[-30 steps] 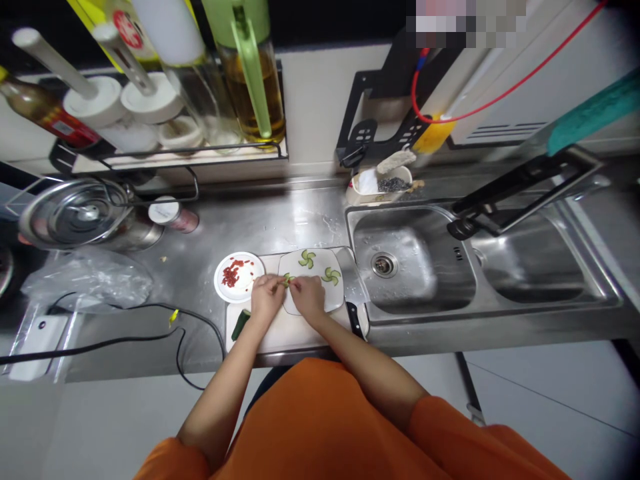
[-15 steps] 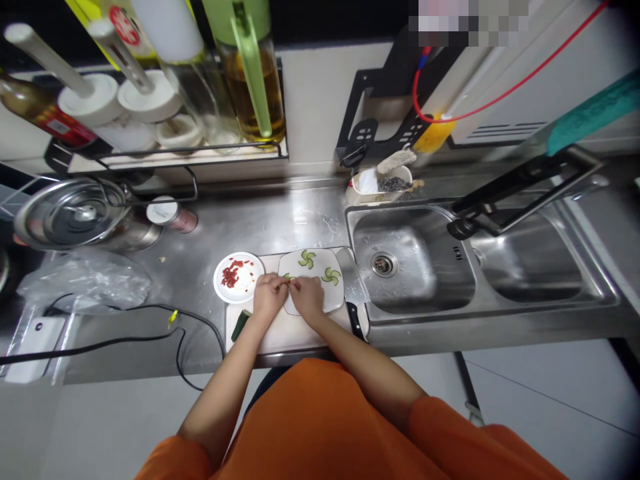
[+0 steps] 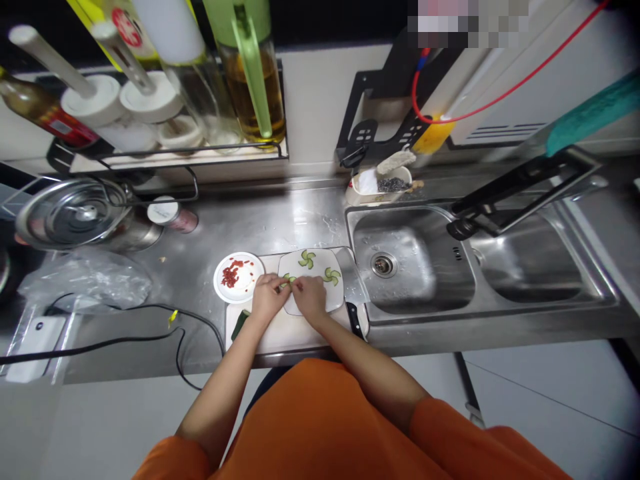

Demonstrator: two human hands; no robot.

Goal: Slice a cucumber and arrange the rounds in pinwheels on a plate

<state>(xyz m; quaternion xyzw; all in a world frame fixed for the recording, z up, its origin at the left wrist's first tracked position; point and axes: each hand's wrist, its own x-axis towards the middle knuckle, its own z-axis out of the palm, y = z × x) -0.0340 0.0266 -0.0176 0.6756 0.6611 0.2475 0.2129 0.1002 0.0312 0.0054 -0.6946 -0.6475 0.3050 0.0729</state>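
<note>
My left hand point(image 3: 269, 296) and my right hand point(image 3: 310, 299) meet over the left side of a white squarish plate point(image 3: 320, 265). Both are closed, fingertips pinched together on a small green cucumber slice point(image 3: 289, 281), mostly hidden by the fingers. Thin cucumber slices form a pinwheel at the plate's top point(image 3: 307, 259) and another at its right point(image 3: 331, 276). Left of my left hand is a round white plate point(image 3: 239, 295) with chopped red pieces point(image 3: 231, 273). A dark green cucumber piece point(image 3: 241, 325) lies beside my left wrist on the cutting board point(image 3: 285, 337).
A black-handled knife point(image 3: 355, 321) lies at the board's right, next to the double sink point(image 3: 420, 257). On the left are a plastic bag point(image 3: 85, 280), a phone point(image 3: 37, 347), a black cable point(image 3: 150, 337) and a lidded pot point(image 3: 80, 213). Condiments stand on a rack point(image 3: 175, 157) above.
My fingertips have shifted slightly over the plate's left side, showing a little more green there. The plates, knife and cucumber piece stay where they were.
</note>
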